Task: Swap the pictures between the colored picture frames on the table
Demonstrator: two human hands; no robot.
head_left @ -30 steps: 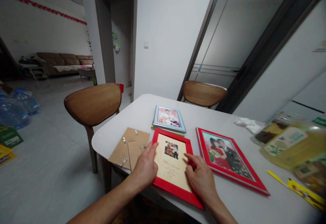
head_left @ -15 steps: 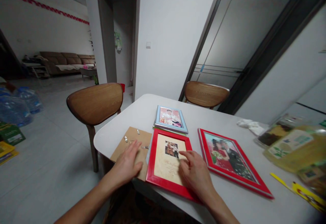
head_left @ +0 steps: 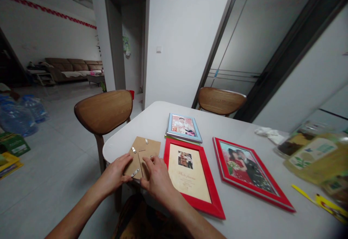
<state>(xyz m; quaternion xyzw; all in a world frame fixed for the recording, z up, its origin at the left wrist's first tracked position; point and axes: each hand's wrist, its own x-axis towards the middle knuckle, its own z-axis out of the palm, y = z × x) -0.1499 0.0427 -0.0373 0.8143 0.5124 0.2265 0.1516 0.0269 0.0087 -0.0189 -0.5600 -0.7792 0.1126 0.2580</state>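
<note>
A brown picture-frame backing board (head_left: 139, 148) with small metal clips and a slit lies at the table's near left corner. Along its left edge, my left hand (head_left: 116, 172) grips it, thumb near the lower corner. My right hand (head_left: 159, 177) has its fingers closed on the board's right side and partly covers it. Just right of that hand lies a red picture frame (head_left: 214, 195) around a cream sheet with a small photo; my right forearm crosses its lower left part.
A light blue framed picture (head_left: 184, 126) lies behind the red frame. Another red framed picture (head_left: 252, 173) is on the right. Farther right are a white tissue (head_left: 269, 134), a yellow knife-like tool (head_left: 304, 194) and a bottle of yellow liquid (head_left: 312, 155). Wooden chairs (head_left: 104, 110) stand around the white table (head_left: 233, 130).
My right hand has left the red frame and moved left onto the backing board. My left hand has shifted from the board's middle to its left edge.
</note>
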